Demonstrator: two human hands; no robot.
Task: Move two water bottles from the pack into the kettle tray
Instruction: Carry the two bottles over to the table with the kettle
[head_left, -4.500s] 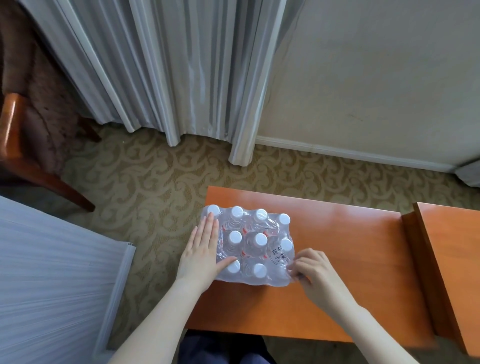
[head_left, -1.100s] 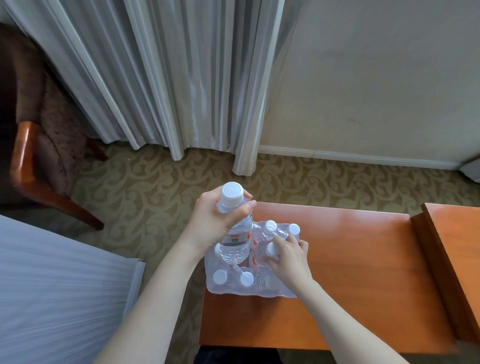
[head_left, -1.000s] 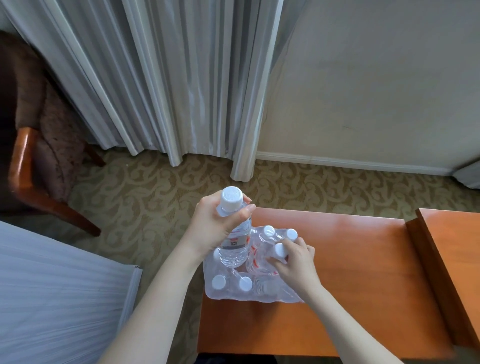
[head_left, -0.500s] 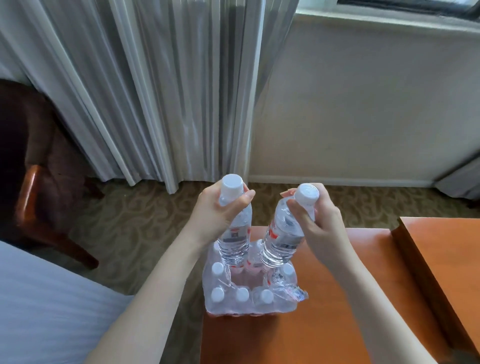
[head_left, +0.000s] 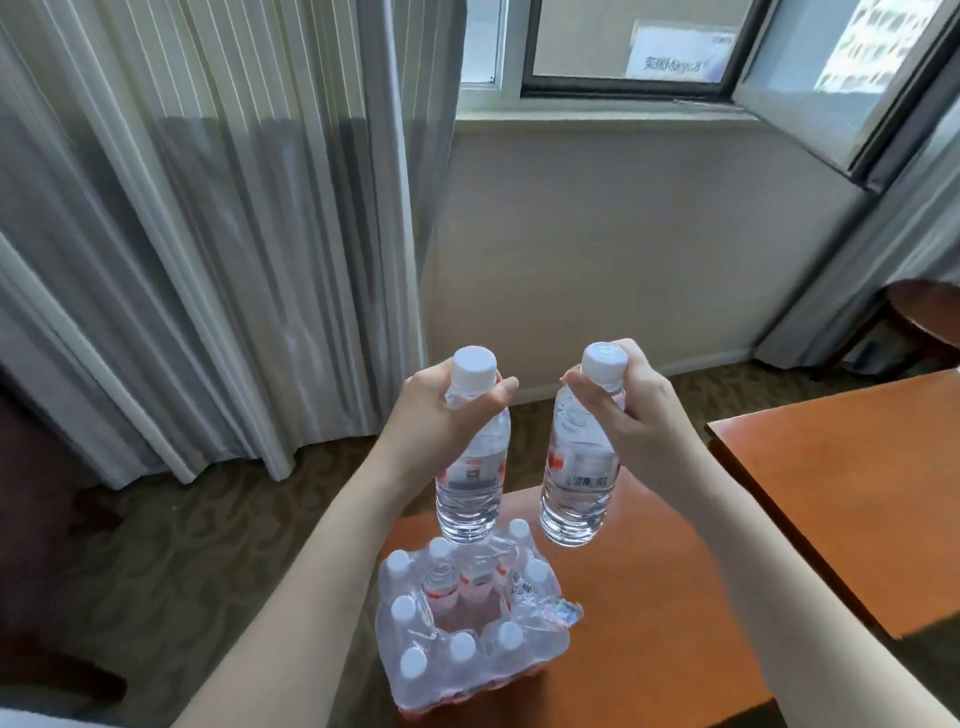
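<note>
Grey curtains (head_left: 197, 234) are hanging along the left, reaching down to the patterned carpet (head_left: 171, 545). The left hand (head_left: 441, 415) is gripping one water bottle (head_left: 472, 462) around its neck just under the white cap, fingers wrapped tight, holding it upright in the air above the pack (head_left: 467, 618). The shrink-wrapped pack is sitting on the near left corner of the orange bench (head_left: 649, 623), its plastic torn open on top, with a gap showing in the middle among the remaining white-capped bottles. Just to the right, the right hand (head_left: 639, 415) is clamping a second water bottle (head_left: 579, 467) at the neck, also upright and clear of the pack, a barcode label facing the camera. The two bottles are hanging side by side, near each other but apart. A second orange surface (head_left: 857, 493) is standing further right, and a window (head_left: 649, 47) is showing above the wall. The kettle tray is out of view.
</note>
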